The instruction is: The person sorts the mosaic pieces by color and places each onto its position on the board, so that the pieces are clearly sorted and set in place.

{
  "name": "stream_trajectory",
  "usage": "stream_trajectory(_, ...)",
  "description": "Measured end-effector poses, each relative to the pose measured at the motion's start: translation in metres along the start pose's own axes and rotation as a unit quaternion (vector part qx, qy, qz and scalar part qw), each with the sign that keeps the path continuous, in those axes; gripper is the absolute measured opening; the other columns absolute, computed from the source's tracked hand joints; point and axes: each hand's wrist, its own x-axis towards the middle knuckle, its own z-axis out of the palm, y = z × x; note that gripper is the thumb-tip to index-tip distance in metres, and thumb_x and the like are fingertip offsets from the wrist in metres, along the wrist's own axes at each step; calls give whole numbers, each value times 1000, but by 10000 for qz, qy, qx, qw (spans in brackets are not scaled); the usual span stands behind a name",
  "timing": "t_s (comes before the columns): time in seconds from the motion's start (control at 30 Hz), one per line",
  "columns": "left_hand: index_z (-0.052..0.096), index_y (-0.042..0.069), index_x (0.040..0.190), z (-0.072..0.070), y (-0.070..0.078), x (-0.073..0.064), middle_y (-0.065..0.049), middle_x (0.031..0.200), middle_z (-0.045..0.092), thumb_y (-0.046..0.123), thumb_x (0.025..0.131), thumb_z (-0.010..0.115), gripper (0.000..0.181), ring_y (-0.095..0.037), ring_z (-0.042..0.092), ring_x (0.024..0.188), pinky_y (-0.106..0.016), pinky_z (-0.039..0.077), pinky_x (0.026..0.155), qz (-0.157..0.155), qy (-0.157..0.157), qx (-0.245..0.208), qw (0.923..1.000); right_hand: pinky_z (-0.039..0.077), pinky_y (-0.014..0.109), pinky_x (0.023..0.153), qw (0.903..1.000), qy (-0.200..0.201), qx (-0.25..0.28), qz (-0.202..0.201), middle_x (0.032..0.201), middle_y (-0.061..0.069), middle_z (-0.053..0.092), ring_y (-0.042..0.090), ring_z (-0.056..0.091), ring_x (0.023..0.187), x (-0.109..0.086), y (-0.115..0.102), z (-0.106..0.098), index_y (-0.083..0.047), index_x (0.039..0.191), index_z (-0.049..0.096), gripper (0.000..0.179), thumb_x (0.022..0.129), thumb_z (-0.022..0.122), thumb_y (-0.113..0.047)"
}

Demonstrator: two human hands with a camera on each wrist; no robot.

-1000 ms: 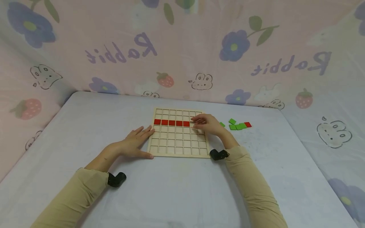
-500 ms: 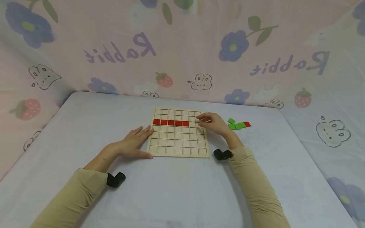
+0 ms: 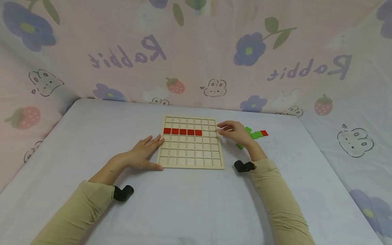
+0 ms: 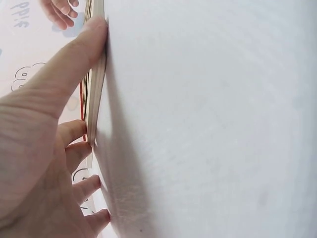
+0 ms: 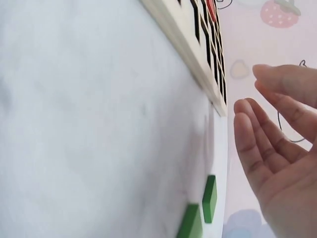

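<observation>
A wooden grid board (image 3: 190, 149) lies flat on the white-covered surface, with several red square tiles (image 3: 182, 131) in one row from its left side. My left hand (image 3: 142, 154) rests at the board's left edge, fingers spread and thumb at the near corner; in the left wrist view the thumb (image 4: 74, 62) touches the frame's side. My right hand (image 3: 234, 132) hovers just off the board's right edge. Its thumb and fingers are loosely bent and apart in the right wrist view, with nothing between them.
Several loose green tiles (image 3: 256, 135) lie to the right of the board, partly hidden by the right hand, with one red tile (image 3: 264, 133) at their far end. Two green tiles (image 5: 210, 198) show low in the right wrist view. A patterned cloth (image 3: 196, 68) hangs behind.
My right hand has moved right, from over the row beside the red tiles to outside the board's right edge. The left hand stays at the left edge.
</observation>
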Motion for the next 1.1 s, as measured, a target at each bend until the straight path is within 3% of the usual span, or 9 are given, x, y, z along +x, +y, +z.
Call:
stream_trajectory(0.3,17,3,153,0,0,-1,-18,161,7,48,80,72,102,-47,0,145,-64,2,114,19,13,-48,10000,52,38,86,9999,145,-1,88,129,20,59,33,59,113,-6,11,-12,-1,125,61,36,92,64,-16)
stream_trajectory(0.53,17,3,153,0,1,-2,-18,161,7,48,81,72,101,-47,0,145,-64,2,114,-13,10,-52,10000,49,26,80,9995,227,-19,198,128,23,59,35,58,113,-12,17,-20,1,126,59,38,93,63,-15)
stream_trajectory(0.77,16,4,153,1,0,-1,-17,161,7,49,81,72,102,-46,-1,145,-64,1,114,5,8,-69,10000,46,40,92,9987,298,-43,415,130,20,58,33,57,115,-18,23,-30,-2,127,60,37,93,63,-17)
stream_trajectory(1.1,16,4,153,1,0,0,-17,161,7,49,81,72,102,-46,-1,145,-64,1,114,-25,9,-58,10000,48,35,86,9980,392,-189,455,130,21,57,34,56,116,-26,34,-39,-1,128,58,39,94,62,-19)
